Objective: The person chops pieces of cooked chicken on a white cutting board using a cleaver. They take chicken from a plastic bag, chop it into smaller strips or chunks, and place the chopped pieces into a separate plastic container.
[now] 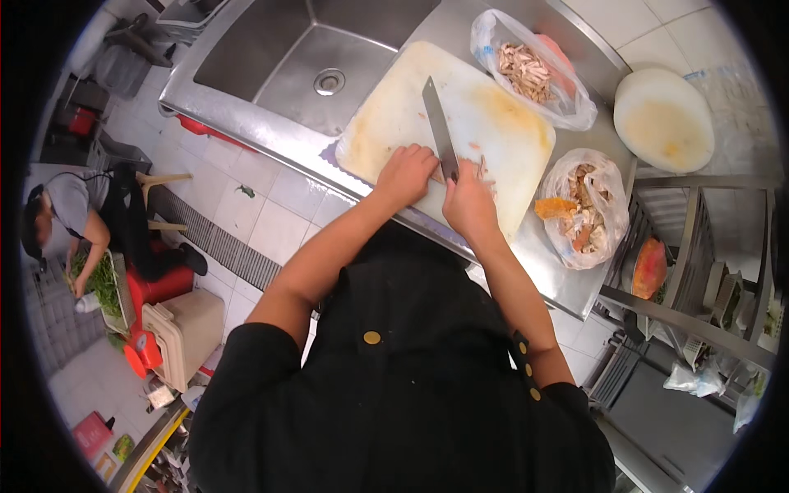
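Observation:
My right hand (470, 200) grips the handle of a large knife (439, 123), whose blade points away from me over a stained white cutting board (394, 117). Close beside the blade, my left hand (408, 172) rests with bent fingers on a small piece of meat (438, 175), mostly hidden under the fingertips. Thin meat strips (484, 169) lie by my right hand. Past the board's far right edge, an open plastic bag holds cut meat strips (526, 71). A second plastic bag (607, 231), right of the board, contains meat scraps and an orange-brown piece (555, 208).
A stainless steel sink (296, 80) adjoins the board at left. A round, stained white board (664, 120) stands at the right wall above a metal rack (684, 246). At far left, a person (80, 203) handles leafy greens (103, 280) near a beige bin (185, 333).

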The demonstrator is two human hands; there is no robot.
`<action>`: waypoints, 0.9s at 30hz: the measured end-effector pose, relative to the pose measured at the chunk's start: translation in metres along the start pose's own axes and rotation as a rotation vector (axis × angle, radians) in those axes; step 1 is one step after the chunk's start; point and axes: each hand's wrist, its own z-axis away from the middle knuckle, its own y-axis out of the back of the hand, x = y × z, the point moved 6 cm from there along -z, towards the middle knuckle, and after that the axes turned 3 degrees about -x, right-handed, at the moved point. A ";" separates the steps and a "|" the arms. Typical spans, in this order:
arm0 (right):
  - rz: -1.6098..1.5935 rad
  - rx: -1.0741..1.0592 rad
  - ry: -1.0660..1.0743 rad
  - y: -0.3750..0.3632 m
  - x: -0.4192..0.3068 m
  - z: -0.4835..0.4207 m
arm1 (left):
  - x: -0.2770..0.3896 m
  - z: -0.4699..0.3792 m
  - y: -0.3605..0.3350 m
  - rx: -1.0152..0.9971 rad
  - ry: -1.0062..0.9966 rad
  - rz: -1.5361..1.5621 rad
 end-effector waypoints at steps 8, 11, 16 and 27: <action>-0.033 -0.111 -0.129 -0.015 0.003 -0.002 | -0.001 -0.001 0.001 -0.012 0.029 0.010; -0.011 -0.023 -0.017 -0.007 0.003 -0.014 | -0.001 -0.001 0.003 0.020 0.014 0.035; -0.092 -0.072 -0.034 0.012 0.000 0.004 | -0.009 0.005 0.011 0.213 0.095 0.103; -0.015 -0.136 -0.128 -0.008 0.013 0.019 | -0.007 0.008 0.027 0.421 0.140 0.152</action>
